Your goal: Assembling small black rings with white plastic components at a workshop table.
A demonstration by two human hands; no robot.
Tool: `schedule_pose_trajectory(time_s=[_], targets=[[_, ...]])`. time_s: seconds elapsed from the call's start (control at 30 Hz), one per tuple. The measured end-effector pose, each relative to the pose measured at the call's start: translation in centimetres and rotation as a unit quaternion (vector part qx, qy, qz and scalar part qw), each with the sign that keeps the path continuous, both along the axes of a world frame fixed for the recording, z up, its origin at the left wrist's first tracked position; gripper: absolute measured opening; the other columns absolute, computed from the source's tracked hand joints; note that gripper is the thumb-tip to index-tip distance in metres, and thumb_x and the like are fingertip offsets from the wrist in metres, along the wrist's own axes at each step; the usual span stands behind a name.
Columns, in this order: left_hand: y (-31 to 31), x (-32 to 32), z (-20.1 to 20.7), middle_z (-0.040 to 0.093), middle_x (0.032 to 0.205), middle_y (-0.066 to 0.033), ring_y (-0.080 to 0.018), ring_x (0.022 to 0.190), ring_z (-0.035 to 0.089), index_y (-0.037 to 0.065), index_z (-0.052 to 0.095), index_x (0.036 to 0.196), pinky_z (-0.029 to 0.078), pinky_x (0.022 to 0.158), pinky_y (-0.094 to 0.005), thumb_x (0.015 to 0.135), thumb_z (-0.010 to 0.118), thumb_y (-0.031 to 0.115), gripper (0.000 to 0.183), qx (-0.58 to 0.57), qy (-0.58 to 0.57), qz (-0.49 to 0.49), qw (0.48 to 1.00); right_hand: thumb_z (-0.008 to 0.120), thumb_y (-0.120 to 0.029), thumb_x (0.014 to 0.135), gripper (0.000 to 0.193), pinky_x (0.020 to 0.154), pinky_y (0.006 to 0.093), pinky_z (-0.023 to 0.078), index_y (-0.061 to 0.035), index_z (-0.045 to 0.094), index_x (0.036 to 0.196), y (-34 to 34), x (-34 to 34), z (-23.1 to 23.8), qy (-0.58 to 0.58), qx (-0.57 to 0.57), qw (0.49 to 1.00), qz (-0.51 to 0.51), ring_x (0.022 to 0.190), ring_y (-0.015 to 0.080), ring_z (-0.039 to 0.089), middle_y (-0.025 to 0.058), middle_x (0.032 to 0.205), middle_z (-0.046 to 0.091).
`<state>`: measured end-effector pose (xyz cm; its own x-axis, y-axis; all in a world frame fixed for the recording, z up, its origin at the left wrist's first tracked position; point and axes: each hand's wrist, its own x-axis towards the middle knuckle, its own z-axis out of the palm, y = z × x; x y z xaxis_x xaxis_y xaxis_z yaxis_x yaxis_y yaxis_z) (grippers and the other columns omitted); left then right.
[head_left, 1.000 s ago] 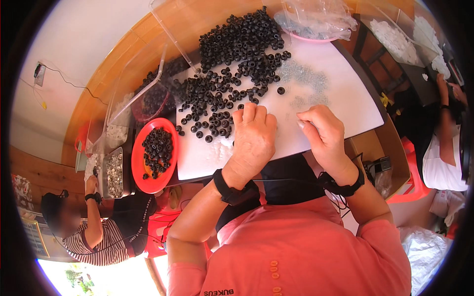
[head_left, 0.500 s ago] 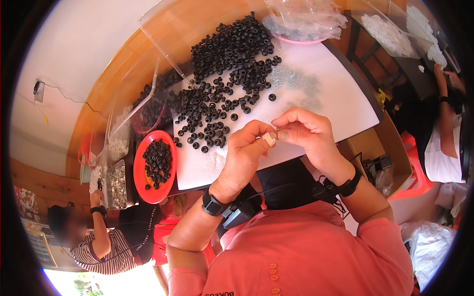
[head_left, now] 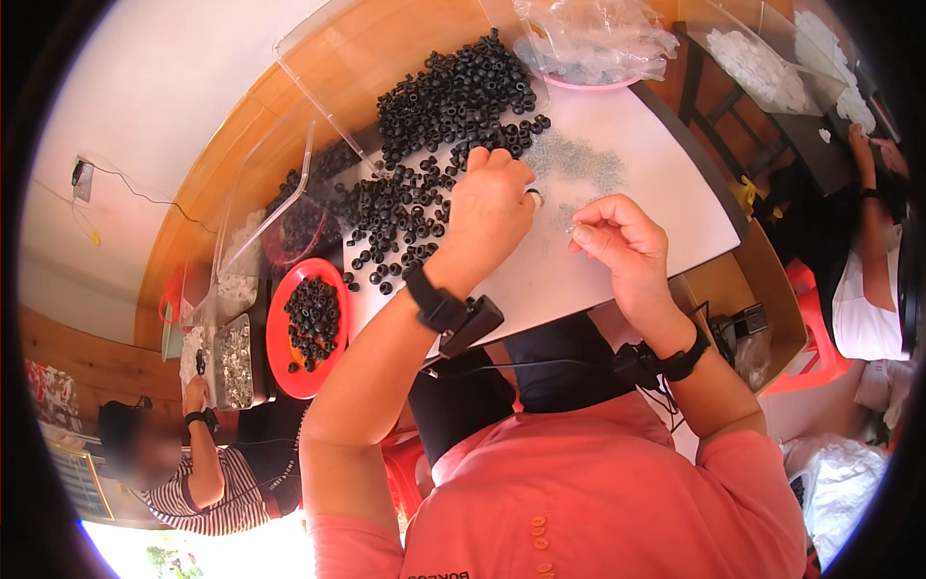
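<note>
Piece (head_left: 535,198) at left hand (head_left: 490,210): pale end seemingly lower right; left grip hidden, right fingers (head_left: 619,208) pinched together.

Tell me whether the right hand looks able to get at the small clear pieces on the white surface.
Probably yes: the right hand is just on the near side of the small clear pieces, and the left hand, off to their left, leaves the way free.

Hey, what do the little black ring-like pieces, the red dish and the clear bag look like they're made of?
Black ring-like pieces: probably plastic or rubber, satin, with soft highlights. Red dish: likely moulded plastic, smooth and evenly coloured. Clear bag: apparently thin plastic film, see-through with shiny creases.
</note>
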<state>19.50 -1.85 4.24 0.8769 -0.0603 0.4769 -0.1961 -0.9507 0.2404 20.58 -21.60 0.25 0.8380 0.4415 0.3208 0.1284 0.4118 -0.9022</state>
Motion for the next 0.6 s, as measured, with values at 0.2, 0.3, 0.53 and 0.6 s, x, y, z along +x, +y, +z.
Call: schedule_pose_trajectory(time_s=[0.2,0.3,0.53,0.6], targets=[[0.1,1.7,-1.8,0.064,0.088,-0.0109,-0.0329,0.091,0.059,0.004,0.068,0.081,0.053,0.077,-0.0439,0.071,0.071,0.009,0.011,0.097,0.009,0.016,0.995,0.065,-0.002,0.095,0.008,0.079,0.0231,0.049,-0.0001,0.063,0.102,0.1,-0.1,-0.2,0.007,0.011,1.000,0.012,0.084,0.0086,0.060,0.0013,0.093,0.063],[0.1,1.3,-1.2,0.064,0.084,-0.0114,-0.0330,0.090,0.060,0.004,0.066,0.078,0.053,0.076,-0.0440,0.071,0.069,0.008,0.008,0.091,0.036,0.025,0.995,0.065,-0.001,0.095,0.008,0.079,0.0231,0.049,-0.0002,0.063,0.102,0.0,-0.1,-0.3,0.015,0.007,1.000,0.015,0.084,0.0085,0.060,0.0016,0.094,0.063],[2.1,-8.9,3.0,0.060,0.081,-0.0113,-0.0309,0.078,0.057,0.001,0.064,0.086,0.048,0.070,-0.0405,0.069,0.069,-0.002,0.017,-0.040,0.013,-0.080,0.996,0.066,-0.001,0.094,0.008,0.077,0.0227,0.049,0.0001,0.063,0.101,-0.3,0.0,-0.7,-0.007,-0.019,1.000,0.005,0.083,0.0085,0.060,0.0017,0.093,0.063],[3.4,-12.7,3.3,0.061,0.084,-0.0112,-0.0309,0.079,0.056,0.002,0.064,0.088,0.048,0.070,-0.0403,0.069,0.068,-0.004,0.021,-0.020,0.027,-0.051,0.998,0.065,0.000,0.093,0.008,0.077,0.0221,0.048,0.0002,0.062,0.101,-0.4,0.0,-0.9,-0.018,-0.017,1.000,-0.003,0.083,0.0081,0.060,0.0014,0.092,0.064]])
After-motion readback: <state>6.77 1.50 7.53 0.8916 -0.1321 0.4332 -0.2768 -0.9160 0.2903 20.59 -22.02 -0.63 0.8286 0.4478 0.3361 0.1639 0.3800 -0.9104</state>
